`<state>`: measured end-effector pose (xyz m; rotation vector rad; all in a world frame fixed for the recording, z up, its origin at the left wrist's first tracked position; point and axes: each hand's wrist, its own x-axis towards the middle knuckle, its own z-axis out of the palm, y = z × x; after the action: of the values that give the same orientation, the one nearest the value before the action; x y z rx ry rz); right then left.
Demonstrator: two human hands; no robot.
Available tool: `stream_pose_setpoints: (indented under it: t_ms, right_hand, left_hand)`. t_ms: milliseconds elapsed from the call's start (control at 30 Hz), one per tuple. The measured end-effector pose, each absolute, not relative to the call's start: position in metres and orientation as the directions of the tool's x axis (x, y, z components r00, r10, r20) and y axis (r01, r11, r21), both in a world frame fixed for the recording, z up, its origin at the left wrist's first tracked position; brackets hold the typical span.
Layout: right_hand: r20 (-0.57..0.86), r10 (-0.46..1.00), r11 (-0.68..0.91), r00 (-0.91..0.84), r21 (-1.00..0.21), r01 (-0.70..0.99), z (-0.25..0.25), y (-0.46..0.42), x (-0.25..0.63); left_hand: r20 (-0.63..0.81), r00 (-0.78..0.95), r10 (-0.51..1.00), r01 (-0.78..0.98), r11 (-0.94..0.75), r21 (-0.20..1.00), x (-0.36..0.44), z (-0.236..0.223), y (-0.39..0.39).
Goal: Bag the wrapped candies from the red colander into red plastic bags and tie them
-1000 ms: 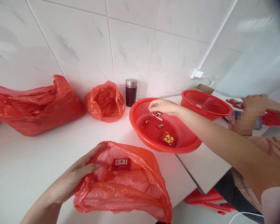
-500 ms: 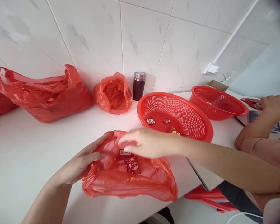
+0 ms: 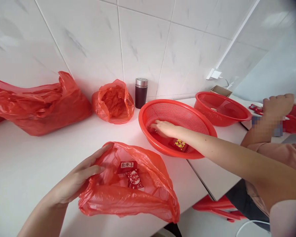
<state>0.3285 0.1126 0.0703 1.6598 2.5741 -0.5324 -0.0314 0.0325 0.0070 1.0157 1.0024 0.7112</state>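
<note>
A thin red plastic bag (image 3: 128,200) lies with its mouth spread wide in front of me. My left hand (image 3: 81,174) grips its left rim, thumb inside and fingers behind the film. Two small red packets with white print show inside, a flat packet (image 3: 127,165) and a patterned packet (image 3: 135,179). My right hand (image 3: 164,128) reaches into the red perforated basket (image 3: 148,144), its fingertips closed on a small red packet at the left side, mostly hidden. Beneath my right forearm, a red packet with yellow characters (image 3: 179,144) rests in the basket.
Behind stand a full red bag (image 3: 46,112), a rounder red bag (image 3: 113,102) and a dark tumbler (image 3: 141,93) near the tiled wall. To the right are a second red basket (image 3: 222,108) and a co-worker's hand (image 3: 277,105). The white table's (image 3: 39,158) front edge runs below.
My right hand has moved from above the bag's mouth into the basket, uncovering the packets in the bag. My left hand keeps hold of the bag. The view has shifted slightly right.
</note>
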Motion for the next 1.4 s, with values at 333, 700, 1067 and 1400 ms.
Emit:
stream_pose_setpoints:
  t_ms: [333, 700, 1067, 1400]
  right_hand:
    - [-0.057, 0.945, 0.255, -0.321, -0.483, 0.838, 0.132, 0.097, 0.425]
    - [-0.161, 0.931, 0.244, -0.327, -0.391, 0.887, 0.051, 0.157, 0.298]
    - [0.054, 0.899, 0.346, -0.435, -0.696, 0.629, 0.090, 0.131, 0.285]
    - [0.043, 0.780, 0.489, -0.624, -0.662, 0.567, 0.079, 0.067, 0.222]
  left_hand:
    - [-0.305, 0.381, 0.873, -0.033, 0.342, 0.939, -0.033, 0.003, 0.032]
    - [-0.315, 0.382, 0.869, -0.043, 0.358, 0.933, -0.032, -0.002, 0.033]
    - [-0.310, 0.375, 0.873, -0.012, 0.339, 0.941, -0.033, 0.003, 0.033]
    - [-0.278, 0.407, 0.870, 0.041, 0.287, 0.957, -0.038, 0.006, 0.032]
